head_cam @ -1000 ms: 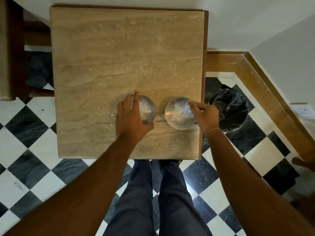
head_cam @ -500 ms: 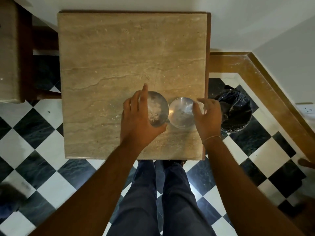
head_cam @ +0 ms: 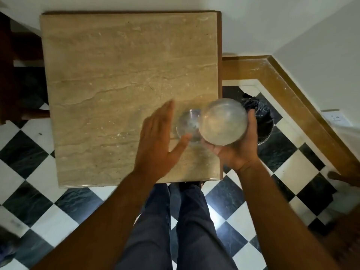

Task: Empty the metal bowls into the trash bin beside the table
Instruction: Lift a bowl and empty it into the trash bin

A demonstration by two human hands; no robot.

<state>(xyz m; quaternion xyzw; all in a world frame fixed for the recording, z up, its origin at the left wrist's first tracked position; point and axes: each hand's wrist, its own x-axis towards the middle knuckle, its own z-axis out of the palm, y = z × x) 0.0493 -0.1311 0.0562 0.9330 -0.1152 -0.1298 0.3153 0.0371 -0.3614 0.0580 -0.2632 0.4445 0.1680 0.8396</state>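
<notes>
My right hand (head_cam: 236,151) holds one metal bowl (head_cam: 224,121) lifted above the table's right front edge, its pale dusty inside facing up. The second metal bowl (head_cam: 188,125) rests on the beige stone table (head_cam: 116,75), partly hidden behind the lifted one. My left hand (head_cam: 157,143) hovers just left of that second bowl with fingers spread; its thumb is close to the rim, and motion blur hides whether they touch. The trash bin (head_cam: 263,121), lined with a black bag, stands on the floor right of the table, partly covered by the lifted bowl and my right hand.
The floor is black and white checkered tile (head_cam: 58,221). A brown skirting border (head_cam: 292,88) and white walls close the right corner behind the bin. A wall socket (head_cam: 336,117) sits at the right. Dark wooden furniture (head_cam: 11,75) stands left of the table. My legs (head_cam: 175,230) are below the table's front edge.
My right hand has taken the right bowl and lifted it off the table toward the bin. My left hand has come off the left bowl and opened.
</notes>
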